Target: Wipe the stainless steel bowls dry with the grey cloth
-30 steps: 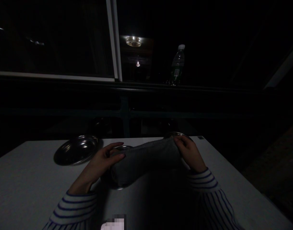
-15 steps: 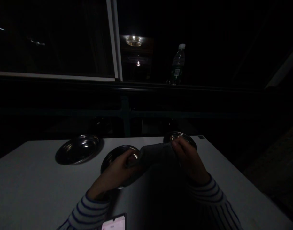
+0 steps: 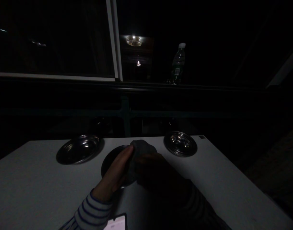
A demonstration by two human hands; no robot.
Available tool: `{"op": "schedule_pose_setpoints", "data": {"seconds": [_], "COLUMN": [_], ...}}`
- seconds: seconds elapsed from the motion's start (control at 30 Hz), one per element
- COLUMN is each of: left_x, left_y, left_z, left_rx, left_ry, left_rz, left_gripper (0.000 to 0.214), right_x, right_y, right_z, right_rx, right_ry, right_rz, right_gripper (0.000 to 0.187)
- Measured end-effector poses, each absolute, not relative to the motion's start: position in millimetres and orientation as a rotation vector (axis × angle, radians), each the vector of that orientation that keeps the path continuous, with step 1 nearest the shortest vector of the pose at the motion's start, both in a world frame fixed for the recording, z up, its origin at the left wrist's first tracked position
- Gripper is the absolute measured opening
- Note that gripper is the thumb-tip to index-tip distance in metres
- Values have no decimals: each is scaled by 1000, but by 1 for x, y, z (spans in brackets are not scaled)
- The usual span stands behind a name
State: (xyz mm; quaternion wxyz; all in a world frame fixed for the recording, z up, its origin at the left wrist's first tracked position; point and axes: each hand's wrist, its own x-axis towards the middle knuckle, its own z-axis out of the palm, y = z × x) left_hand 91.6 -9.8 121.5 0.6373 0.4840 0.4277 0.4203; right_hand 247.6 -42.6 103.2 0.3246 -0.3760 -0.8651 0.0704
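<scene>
A grey cloth (image 3: 143,147) is bunched between my two hands above the table. My left hand (image 3: 117,169) presses on its left side, fingers together and pointing up. Deep in shadow, my right hand (image 3: 153,169) closes on the cloth from the right, its fingers dim but curled against the fabric. Just behind and below my left hand lies a shiny metal plate (image 3: 107,163), partly covered by the hand and the cloth.
A second metal plate (image 3: 75,150) lies to the left, a third plate (image 3: 180,143) at the back right. A lit phone (image 3: 116,223) is at the near edge of the white table (image 3: 28,191). A plastic bottle (image 3: 178,64) stands on the sill by the window frame (image 3: 114,41).
My right hand has moved left and down toward my left hand, uncovering the right plate. The cloth, stretched between the hands before, is now bunched up.
</scene>
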Motion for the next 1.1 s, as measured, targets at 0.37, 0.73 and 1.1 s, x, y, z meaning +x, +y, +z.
{"op": "schedule_pose_setpoints", "data": {"seconds": [0.37, 0.73, 1.1], "left_x": [76, 82, 65], "left_y": [-6, 1, 1], "left_z": [120, 114, 100], "left_rx": [1380, 1672, 2416], "left_ry": [832, 934, 1233], "left_rz": [713, 866, 324], "left_gripper": [36, 26, 22], "right_x": [273, 265, 282], "right_y": [-46, -40, -38], "right_z": [120, 115, 114], "right_rx": [-1187, -1289, -1545], "right_ry": [-1946, -1783, -1872], "right_rz": [581, 760, 309], "right_gripper": [50, 25, 21]}}
